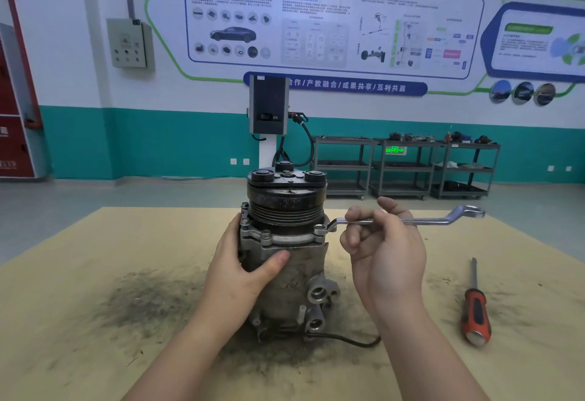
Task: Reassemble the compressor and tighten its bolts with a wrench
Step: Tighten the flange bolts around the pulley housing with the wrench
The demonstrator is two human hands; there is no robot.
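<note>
- Compressor [286,255] is standing upright near the middle of the table [95,274], black pulley end up, ports and a black cable at its base facing the person.
- Left hand [243,261] is gripping the compressor's alu body from the left side; thumb is lying across the front just under the flange, other fingers are wrapping round behind, out of sight.
- Right hand [386,248] is holding the wrench [395,220] w/ fingers curled round the shank about mid-length, thumb pointing up behind it.
- Wrench is lying roughly level; its near ring end is sitting on a bolt [320,228] on the flange's right edge, just left of the right-hand grip. Free ring end is sticking out to the right of that grip, over the table.
- Screwdriver [474,305], orange/black handle, is lying on the table to the right of the right hand, well apart, handle toward the person.
- Dark grime is smeared on the table round the compressor base, below both grips.
</note>
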